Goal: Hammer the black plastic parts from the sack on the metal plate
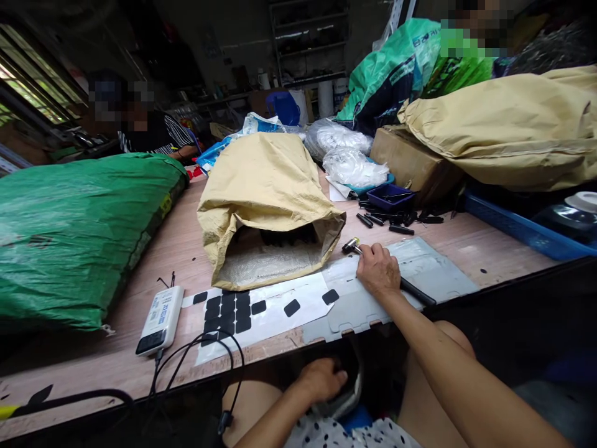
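My right hand (pixel 379 270) is closed round a small hammer (pixel 417 291) lying low over a grey sheet (pixel 426 264). The metal head sticks out past my fingers to the left, and the black handle runs out to the right. Below the table edge, my left hand (pixel 321 379) is at the dark mouth of a bag (pixel 352 398) between my knees; its fingertips are lost in shadow. On the table, a white sheet (pixel 275 323) carries several black rounded square pads (pixel 227 305). A tan paper sack (pixel 265 180) lies behind it, its mouth facing me, with dark things inside.
Short black cylindrical pieces (pixel 401 229) lie beside a small purple tray (pixel 390 196). At left are a white power bank (pixel 160 320) with black cables and a large green sack (pixel 79 242). A blue tray (pixel 517 227) stands at right. Two people sit across the table.
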Demonstrator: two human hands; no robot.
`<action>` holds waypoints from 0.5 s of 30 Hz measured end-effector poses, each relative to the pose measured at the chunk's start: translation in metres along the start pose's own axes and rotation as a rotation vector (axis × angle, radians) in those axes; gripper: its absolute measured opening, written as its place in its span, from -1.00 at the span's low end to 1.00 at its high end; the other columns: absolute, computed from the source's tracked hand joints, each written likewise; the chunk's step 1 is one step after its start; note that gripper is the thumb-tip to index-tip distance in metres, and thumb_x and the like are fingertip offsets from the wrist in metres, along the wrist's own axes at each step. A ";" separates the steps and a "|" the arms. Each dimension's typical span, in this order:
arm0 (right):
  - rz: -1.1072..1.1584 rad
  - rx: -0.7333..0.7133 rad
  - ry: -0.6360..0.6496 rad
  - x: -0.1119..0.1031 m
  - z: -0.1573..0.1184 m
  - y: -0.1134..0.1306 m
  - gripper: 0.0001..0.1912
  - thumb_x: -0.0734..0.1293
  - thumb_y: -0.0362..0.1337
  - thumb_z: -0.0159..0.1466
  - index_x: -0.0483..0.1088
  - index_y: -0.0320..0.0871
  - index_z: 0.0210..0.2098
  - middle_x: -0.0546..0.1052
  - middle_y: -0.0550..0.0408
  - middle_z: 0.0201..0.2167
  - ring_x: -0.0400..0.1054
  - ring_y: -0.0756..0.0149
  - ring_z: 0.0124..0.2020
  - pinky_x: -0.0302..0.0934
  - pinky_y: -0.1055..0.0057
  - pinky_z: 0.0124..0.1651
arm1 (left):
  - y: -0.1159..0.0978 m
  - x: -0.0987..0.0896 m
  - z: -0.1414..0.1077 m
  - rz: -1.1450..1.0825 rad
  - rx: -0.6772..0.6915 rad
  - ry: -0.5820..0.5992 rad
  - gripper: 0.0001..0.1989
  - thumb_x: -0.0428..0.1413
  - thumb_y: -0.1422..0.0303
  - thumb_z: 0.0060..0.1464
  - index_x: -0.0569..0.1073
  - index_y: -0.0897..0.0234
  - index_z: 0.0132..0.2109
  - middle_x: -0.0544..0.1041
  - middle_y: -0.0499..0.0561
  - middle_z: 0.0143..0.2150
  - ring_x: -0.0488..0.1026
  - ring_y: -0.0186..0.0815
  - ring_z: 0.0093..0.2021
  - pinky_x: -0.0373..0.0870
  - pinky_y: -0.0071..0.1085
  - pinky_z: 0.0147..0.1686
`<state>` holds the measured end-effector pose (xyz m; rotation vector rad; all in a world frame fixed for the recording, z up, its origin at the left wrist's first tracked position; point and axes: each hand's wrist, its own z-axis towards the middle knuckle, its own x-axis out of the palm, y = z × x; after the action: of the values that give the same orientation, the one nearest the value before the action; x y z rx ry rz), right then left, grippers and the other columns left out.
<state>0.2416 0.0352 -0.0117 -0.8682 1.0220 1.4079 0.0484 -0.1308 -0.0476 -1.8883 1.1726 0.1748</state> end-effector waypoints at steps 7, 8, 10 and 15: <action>-0.012 -0.012 -0.003 -0.002 -0.001 0.001 -0.71 0.18 -0.28 0.41 0.44 -0.13 0.03 0.42 -0.08 -0.15 0.23 0.14 -0.14 -0.08 0.28 -0.24 | -0.046 -0.143 -0.012 -0.439 0.211 -0.086 -0.63 0.11 0.06 0.17 0.59 0.28 -0.17 0.61 0.01 -0.41 0.38 -0.40 -0.53 0.31 -0.49 -0.50; -0.012 -0.011 -0.002 -0.002 -0.001 0.001 -0.71 0.18 -0.28 0.41 0.44 -0.13 0.03 0.42 -0.08 -0.15 0.24 0.14 -0.13 -0.07 0.28 -0.24 | -0.044 -0.169 0.001 -0.425 0.157 -0.359 -0.64 0.10 0.08 0.18 0.58 0.29 -0.16 0.62 0.04 -0.37 0.43 -0.38 -0.49 0.34 -0.49 -0.48; -0.011 -0.009 0.004 -0.002 -0.001 0.001 -0.71 0.18 -0.27 0.40 0.44 -0.13 0.03 0.42 -0.07 -0.15 0.24 0.14 -0.13 -0.06 0.27 -0.23 | -0.034 -0.217 0.030 -0.261 -0.091 -0.935 -0.63 0.07 0.11 0.21 0.59 0.31 -0.11 0.65 0.11 -0.26 0.54 -0.27 -0.34 0.43 -0.43 -0.38; -0.004 -0.004 0.017 -0.002 0.001 0.000 -0.71 0.20 -0.26 0.40 0.44 -0.12 0.04 0.42 -0.06 -0.14 0.24 0.15 -0.13 -0.04 0.29 -0.21 | -0.002 -0.276 0.084 -0.111 -0.377 -1.155 -0.60 0.06 0.27 0.21 0.56 0.47 0.04 0.61 0.42 -0.02 0.56 0.10 0.04 0.48 -0.20 -0.12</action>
<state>0.2414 0.0355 -0.0092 -0.8858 1.0305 1.4019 -0.0742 0.1122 0.0474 -1.6731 0.2340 1.2918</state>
